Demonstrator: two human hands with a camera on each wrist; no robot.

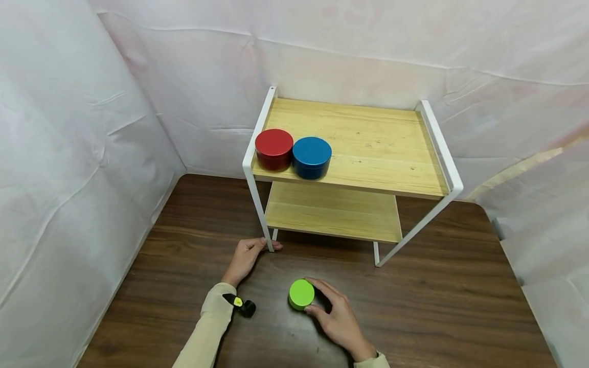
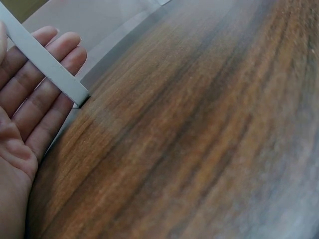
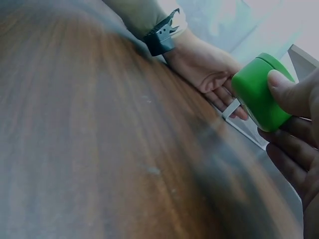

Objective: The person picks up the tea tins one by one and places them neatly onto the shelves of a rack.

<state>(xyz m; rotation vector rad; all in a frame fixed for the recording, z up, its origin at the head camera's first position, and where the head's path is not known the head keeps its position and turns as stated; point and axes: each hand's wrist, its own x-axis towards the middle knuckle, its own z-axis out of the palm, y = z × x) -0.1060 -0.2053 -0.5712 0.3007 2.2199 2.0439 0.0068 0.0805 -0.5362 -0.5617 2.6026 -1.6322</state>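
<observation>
My right hand (image 1: pixel 338 318) grips a small round green tin (image 1: pixel 301 293) between thumb and fingers, in front of the shelf. In the right wrist view the green tin (image 3: pixel 261 92) appears held off the table, with part of its underside edge showing. My left hand (image 1: pixel 246 259) is at the front left leg (image 2: pixel 47 62) of a two-tier shelf (image 1: pixel 368 148); the thumb is on one side and the fingers lie behind the leg. On the top board, at the left end, a red tin (image 1: pixel 274 151) and a larger-looking blue tin (image 1: pixel 312 158) stand side by side.
The shelf has white metal frames and a lower board (image 1: pixel 331 212). It stands on a dark wood-grain table (image 1: pixel 437 296). Pale fabric walls (image 1: pixel 83 153) surround the table on the left, back and right. A black wrist camera (image 1: pixel 247 308) is strapped to the left sleeve.
</observation>
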